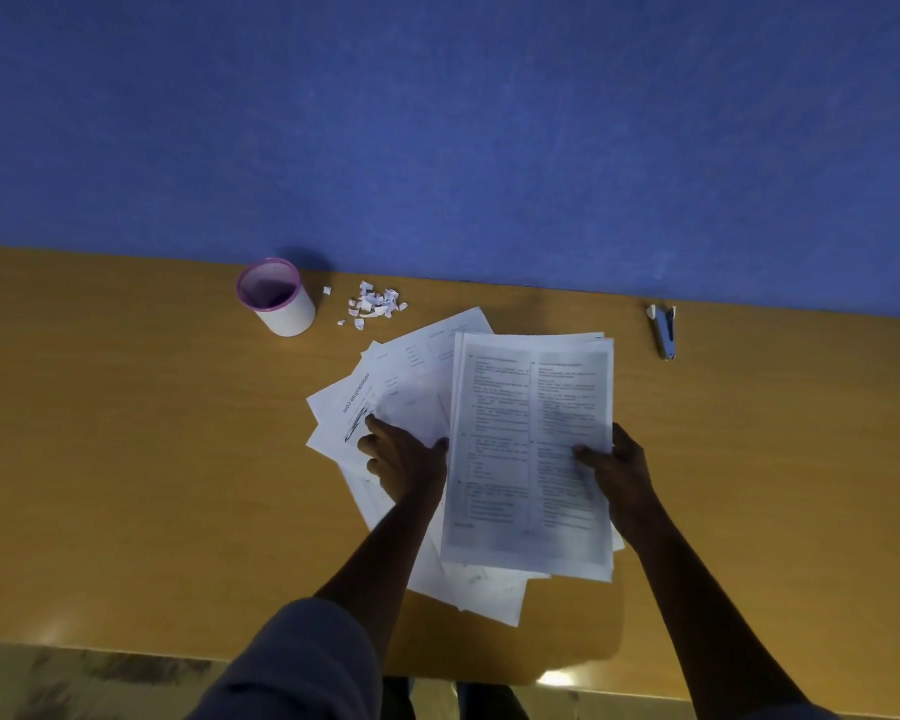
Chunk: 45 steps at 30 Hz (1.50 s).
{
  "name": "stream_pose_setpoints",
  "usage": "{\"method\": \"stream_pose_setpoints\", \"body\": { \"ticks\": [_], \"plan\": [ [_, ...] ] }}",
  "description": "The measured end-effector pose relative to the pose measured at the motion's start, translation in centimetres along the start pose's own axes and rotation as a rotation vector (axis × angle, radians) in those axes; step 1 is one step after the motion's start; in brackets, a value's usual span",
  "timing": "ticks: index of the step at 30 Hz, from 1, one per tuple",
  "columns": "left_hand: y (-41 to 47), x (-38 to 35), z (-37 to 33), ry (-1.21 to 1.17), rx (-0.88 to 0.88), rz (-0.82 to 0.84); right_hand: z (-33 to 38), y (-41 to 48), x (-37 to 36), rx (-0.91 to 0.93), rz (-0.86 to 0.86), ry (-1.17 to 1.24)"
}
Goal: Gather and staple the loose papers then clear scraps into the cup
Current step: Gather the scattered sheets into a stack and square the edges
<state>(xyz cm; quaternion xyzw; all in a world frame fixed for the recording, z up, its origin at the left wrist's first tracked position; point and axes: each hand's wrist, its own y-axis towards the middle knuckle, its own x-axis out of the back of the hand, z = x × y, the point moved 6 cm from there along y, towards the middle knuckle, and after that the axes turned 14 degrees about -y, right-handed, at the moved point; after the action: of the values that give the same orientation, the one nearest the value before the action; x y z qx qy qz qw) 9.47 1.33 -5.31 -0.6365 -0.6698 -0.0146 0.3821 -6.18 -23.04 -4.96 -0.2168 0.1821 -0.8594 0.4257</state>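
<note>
Papers (417, 376) fanned loose at centre of the wooden desk (126, 459), front of a blue partition (437, 122). Printed stack (528, 449) lies on top, right side of the fan. Right hand (619, 470) pinches stack's right edge, thumb on the page. Left hand (401, 459) spread flat, fingers open, pressing the fanned sheets just left of the stack. Cup (276, 296), white with purple rim, upright at back left. Stapler (664, 331) back right, well apart from papers. Scraps (375, 302) piled just right of cup.
</note>
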Motion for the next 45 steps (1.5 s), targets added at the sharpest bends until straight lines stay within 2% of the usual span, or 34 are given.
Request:
{"method": "stream_pose_setpoints", "body": {
  "ticks": [7,12,14,17,21,29,33,37,41,45],
  "plan": [
    [-0.4,0.4,-0.4,-0.095,0.034,0.040,-0.2,0.2,-0.2,0.026,0.003,-0.083],
    [-0.9,0.6,-1.3,-0.147,-0.212,0.125,-0.1,0.7,0.2,0.051,-0.031,-0.143],
    [-0.5,0.7,-0.8,-0.203,-0.243,0.169,-0.3,1.0,0.6,0.070,-0.074,-0.196],
    [0.1,0.8,0.0,-0.220,-0.184,0.200,-0.7,1.4,1.0,0.081,-0.116,-0.261],
    [0.5,0.4,1.2,-0.355,-0.042,0.266,-1.2,1.3,0.3,0.056,-0.123,-0.278],
    [-0.6,-1.0,1.0,-0.514,-0.033,0.454,-1.3,0.1,-2.1,0.096,-0.009,-0.332],
    [-0.3,-1.5,1.8,-0.403,-0.096,0.497,-0.9,0.1,-2.5,0.110,-0.001,-0.342],
    [-0.3,-1.3,1.4,-0.454,-0.111,0.568,-0.3,0.4,-2.2,0.098,-0.032,-0.375],
    [-0.9,-0.6,0.0,-0.616,-0.086,0.693,0.1,0.8,-1.4,0.066,-0.043,-0.280],
    [-1.0,-0.4,-0.8,-0.748,0.019,0.782,0.1,0.6,-2.0,-0.039,0.107,0.009]
  ]
}}
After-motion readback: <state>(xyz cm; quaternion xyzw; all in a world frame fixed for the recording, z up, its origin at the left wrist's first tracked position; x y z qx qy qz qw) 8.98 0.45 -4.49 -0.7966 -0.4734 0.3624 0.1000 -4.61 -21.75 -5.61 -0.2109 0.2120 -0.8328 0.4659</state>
